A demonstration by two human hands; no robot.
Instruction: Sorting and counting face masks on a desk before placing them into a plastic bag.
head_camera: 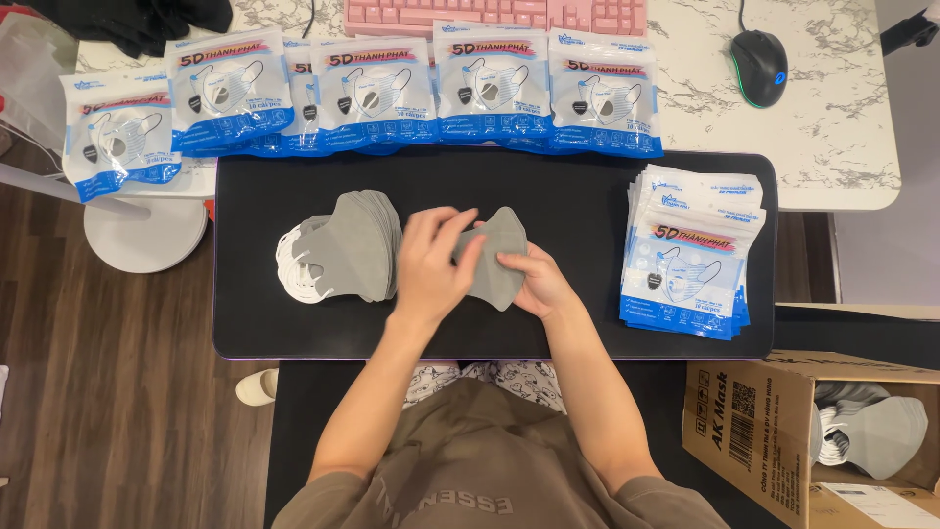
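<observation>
Tabletop: white marble-patterned tabletop point(842, 118), hard and glossy, veined grey.
Mat: black rectangular mat point(587, 196) with rounded corners, matte, lying along the tabletop's near edge.
Box: brown cardboard box point(749, 411) by the mat's near right corner, open, grey masks inside.
Filled packets: glossy blue-and-white plastic packets point(490, 83) in a row along the mat's far edge.
Flat packets: stack of flat packets point(690, 255) at the mat's right edge.
Mask pile: fanned grey masks point(352, 245), soft, white loops, left of centre.
Held mask: grey folded mask point(499, 260) at the mat's centre.
Left hand point(431, 264): fingers curled over the mask's left edge.
Right hand point(539, 284): fingers pinching its lower right side.
</observation>
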